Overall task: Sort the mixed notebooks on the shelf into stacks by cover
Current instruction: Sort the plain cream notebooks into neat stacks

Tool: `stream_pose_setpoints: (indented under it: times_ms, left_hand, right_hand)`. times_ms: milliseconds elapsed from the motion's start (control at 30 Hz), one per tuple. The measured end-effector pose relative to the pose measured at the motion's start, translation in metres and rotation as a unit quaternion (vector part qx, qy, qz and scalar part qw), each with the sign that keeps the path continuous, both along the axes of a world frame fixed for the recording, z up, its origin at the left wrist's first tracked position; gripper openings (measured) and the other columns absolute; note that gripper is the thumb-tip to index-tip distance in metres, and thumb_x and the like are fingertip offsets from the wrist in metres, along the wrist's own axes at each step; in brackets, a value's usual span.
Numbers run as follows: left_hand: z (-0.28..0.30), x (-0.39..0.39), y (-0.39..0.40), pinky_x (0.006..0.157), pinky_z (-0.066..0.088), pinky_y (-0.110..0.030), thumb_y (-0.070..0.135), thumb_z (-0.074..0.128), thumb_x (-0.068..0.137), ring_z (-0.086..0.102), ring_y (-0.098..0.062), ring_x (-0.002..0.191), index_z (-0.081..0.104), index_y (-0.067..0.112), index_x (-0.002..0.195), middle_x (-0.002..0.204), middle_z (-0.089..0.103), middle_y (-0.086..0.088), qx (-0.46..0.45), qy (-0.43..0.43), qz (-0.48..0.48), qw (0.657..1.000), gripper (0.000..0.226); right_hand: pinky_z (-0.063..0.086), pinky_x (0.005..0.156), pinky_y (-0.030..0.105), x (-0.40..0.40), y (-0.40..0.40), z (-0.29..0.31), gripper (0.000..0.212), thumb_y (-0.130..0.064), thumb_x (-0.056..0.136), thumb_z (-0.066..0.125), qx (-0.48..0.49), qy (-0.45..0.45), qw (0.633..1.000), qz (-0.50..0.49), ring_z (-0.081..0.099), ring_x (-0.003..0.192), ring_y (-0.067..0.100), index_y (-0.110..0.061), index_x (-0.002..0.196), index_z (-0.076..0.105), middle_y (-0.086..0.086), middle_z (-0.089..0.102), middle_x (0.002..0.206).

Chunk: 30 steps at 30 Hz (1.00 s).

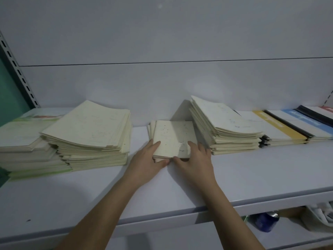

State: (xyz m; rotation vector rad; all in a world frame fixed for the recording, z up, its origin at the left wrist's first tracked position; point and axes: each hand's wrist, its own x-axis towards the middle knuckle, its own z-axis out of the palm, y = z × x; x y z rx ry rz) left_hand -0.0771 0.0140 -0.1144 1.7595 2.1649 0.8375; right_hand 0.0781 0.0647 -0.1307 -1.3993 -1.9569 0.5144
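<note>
1. Shelf (234, 177): we find mixed notebooks lying across it.
2. Small cream stack (171, 138), frame centre: our left hand (147, 159) and right hand (194, 159) bracket its near edge, thumbs at the front, fingers on the cover, apparently squaring it.
3. Tall cream stack (90, 130), centre left; a second (225, 127), centre right, kept apart by cover.
4. Banded-cover notebooks (288, 127), right: unsorted, we judge.

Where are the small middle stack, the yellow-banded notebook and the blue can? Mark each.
small middle stack (171, 138): head view, top cover.
yellow-banded notebook (277, 123): head view, yellow band.
blue can (266, 222): head view, its side, below the shelf.
</note>
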Motion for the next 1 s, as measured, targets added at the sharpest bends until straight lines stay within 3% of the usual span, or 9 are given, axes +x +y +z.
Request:
stream_pose_setpoints:
  times_ms: [167,300,467,633,733,833,1000]
  left_hand:
    - [-0.001,-0.003,0.002,0.104,0.041,-0.033,0.044,0.074,0.081,0.048,-0.017,0.128,0.039,0.020,0.146,0.150,0.042,0.004,0.011,-0.036,0.018,0.999,0.077]
    - [0.000,-0.002,0.002,0.101,0.040,-0.033,0.054,0.066,0.083,0.045,-0.020,0.128,0.029,0.025,0.151,0.146,0.044,0.002,-0.019,0.007,0.035,0.999,0.083]
    - [-0.001,-0.006,0.001,0.095,0.045,-0.027,0.047,0.072,0.082,0.056,-0.011,0.114,0.037,0.027,0.148,0.138,0.053,0.009,-0.013,-0.031,0.018,0.999,0.078]
    - [-0.001,-0.004,0.002,0.094,0.046,-0.028,0.034,0.075,0.082,0.056,-0.006,0.111,0.035,0.032,0.144,0.126,0.055,0.021,0.011,-0.088,0.011,0.996,0.075]
    - [-0.004,-0.006,0.003,0.096,0.048,-0.037,0.037,0.070,0.086,0.058,-0.012,0.109,0.041,0.033,0.137,0.125,0.058,0.020,0.004,-0.059,0.000,0.998,0.059]
    - [-0.007,-0.010,0.004,0.093,0.047,-0.038,0.034,0.061,0.093,0.057,-0.017,0.105,0.042,0.031,0.136,0.123,0.061,0.012,-0.010,-0.036,0.002,0.999,0.047]
    - [-0.009,-0.013,0.006,0.096,0.036,-0.028,0.035,0.050,0.100,0.047,-0.020,0.119,0.026,0.029,0.150,0.107,0.045,0.019,-0.033,-0.004,-0.002,0.999,0.057]
  right_hand:
    - [0.033,0.099,0.036,0.002,0.005,0.005,0.067,-0.051,0.082,0.063,-0.006,-0.031,0.999,0.026,0.028,0.127,0.026,-0.019,0.137,0.042,0.007,0.042,0.137]
    - [0.029,0.103,0.037,0.004,0.012,0.011,0.070,-0.058,0.083,0.060,-0.041,-0.050,0.996,0.062,0.025,0.131,0.026,-0.022,0.140,0.040,0.004,0.039,0.140]
    - [0.028,0.105,0.039,0.006,0.023,0.013,0.056,-0.041,0.091,0.059,-0.059,-0.024,0.995,0.081,0.025,0.134,0.027,-0.023,0.141,0.041,0.004,0.037,0.145]
    - [0.022,0.112,0.040,0.004,0.030,0.008,0.057,-0.029,0.095,0.054,-0.058,-0.014,0.995,0.078,0.021,0.140,0.031,-0.021,0.147,0.033,0.007,0.027,0.155]
    - [0.028,0.107,0.039,0.001,0.033,0.003,0.052,-0.022,0.094,0.051,-0.049,0.002,0.998,0.048,0.031,0.135,0.033,-0.013,0.143,0.037,0.010,0.037,0.147]
    - [0.030,0.099,0.036,-0.002,0.034,0.000,0.038,-0.020,0.096,0.046,-0.022,-0.046,0.998,0.039,0.037,0.123,0.034,-0.009,0.132,0.046,0.012,0.046,0.134]
    - [0.025,0.100,0.036,-0.003,0.039,-0.003,0.036,-0.013,0.094,0.045,-0.008,-0.059,0.998,0.033,0.038,0.121,0.036,-0.006,0.129,0.048,0.016,0.047,0.130]
